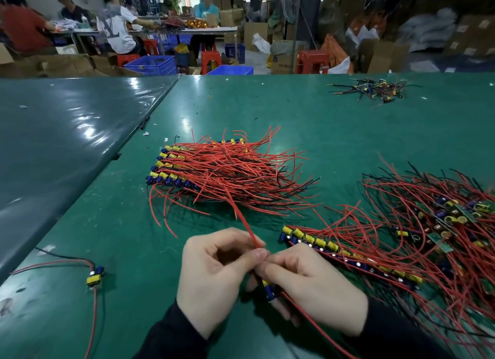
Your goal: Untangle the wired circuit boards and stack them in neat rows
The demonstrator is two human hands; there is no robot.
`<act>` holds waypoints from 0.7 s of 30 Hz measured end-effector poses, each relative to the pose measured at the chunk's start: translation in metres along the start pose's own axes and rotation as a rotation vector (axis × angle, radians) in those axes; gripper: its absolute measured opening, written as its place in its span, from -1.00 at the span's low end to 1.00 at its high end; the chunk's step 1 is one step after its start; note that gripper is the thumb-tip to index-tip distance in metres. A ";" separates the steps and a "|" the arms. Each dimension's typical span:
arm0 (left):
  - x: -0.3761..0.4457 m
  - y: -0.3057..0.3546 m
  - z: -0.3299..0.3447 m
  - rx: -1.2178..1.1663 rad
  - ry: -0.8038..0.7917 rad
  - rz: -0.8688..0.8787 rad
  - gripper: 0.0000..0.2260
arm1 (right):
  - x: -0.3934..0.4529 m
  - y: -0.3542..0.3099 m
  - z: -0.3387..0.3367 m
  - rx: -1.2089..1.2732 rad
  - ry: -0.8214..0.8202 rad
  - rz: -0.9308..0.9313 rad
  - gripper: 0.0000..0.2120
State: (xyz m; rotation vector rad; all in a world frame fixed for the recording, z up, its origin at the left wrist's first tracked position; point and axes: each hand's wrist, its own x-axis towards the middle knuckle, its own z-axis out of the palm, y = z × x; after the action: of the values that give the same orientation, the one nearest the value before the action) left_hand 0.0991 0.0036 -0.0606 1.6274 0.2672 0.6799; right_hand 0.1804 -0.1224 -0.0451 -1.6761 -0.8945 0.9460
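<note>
Nothing firmly legible. Far beyond the hands, large pale letters resembling "LV" on a seated worker's white shirt (pixel 115 28); printing on a cardboard box (pixel 281 62) too blurred to read.

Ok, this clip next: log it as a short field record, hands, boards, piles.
left hand: pinching a red wire
right hand: holding a circuit board
stacked pile: boards in rows, centre
current row: right of the hands
tangled pile: far right
lone board: left, apart
surface: green table
</note>
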 end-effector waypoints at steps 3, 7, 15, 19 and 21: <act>0.001 -0.001 0.002 -0.037 0.031 -0.100 -0.86 | 0.001 0.001 0.002 0.016 -0.002 0.042 -0.68; 0.006 0.004 -0.004 -0.258 0.014 -0.228 -0.87 | -0.001 -0.006 0.000 0.164 -0.119 0.094 -0.69; 0.003 0.004 0.001 -0.209 0.139 -0.176 -0.84 | -0.002 -0.008 0.003 0.083 -0.121 0.100 -0.70; 0.004 0.002 -0.002 -0.172 0.163 -0.183 -0.84 | -0.002 -0.008 0.003 0.042 -0.143 0.100 -0.70; 0.004 0.002 -0.002 -0.173 0.139 -0.210 -0.84 | -0.002 -0.007 0.003 0.032 -0.148 0.103 -0.70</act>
State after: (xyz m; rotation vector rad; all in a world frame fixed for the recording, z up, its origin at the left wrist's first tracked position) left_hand 0.1010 0.0071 -0.0572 1.3679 0.4609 0.6372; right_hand 0.1756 -0.1212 -0.0386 -1.6544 -0.8920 1.1611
